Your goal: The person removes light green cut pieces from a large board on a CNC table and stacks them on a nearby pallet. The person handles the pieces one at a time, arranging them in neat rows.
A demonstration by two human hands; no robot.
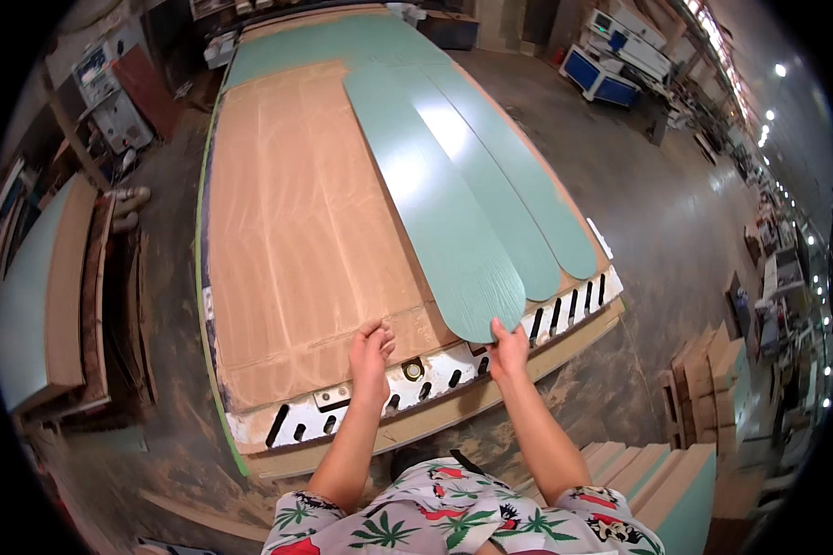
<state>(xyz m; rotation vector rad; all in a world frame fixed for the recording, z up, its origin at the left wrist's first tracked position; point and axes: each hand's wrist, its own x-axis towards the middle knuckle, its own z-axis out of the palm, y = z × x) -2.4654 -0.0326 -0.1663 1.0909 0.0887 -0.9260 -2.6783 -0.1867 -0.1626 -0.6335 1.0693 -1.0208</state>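
– Dim grey workshop floor (639,222), and on it a long desk (253,425) with a white slotted edge. Carrying what?

– Left half: flat brown fibreboard sheet (296,231). Right half: long, glossy, pale-green, round-ended panel (444,213), just beside two similar green panels (541,266).

– And the fingers (376,337)?

– Right hand (510,354): closed round the panel's near end, thumb on top. Left hand (371,359): unclenched, loosely curled, near the sheet's front edge.

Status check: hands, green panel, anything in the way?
Right hand grips leftmost green panel by its rounded near end. Left hand empty, fingers curled, near brown board. Right alongside gripped panel: two more green panels.
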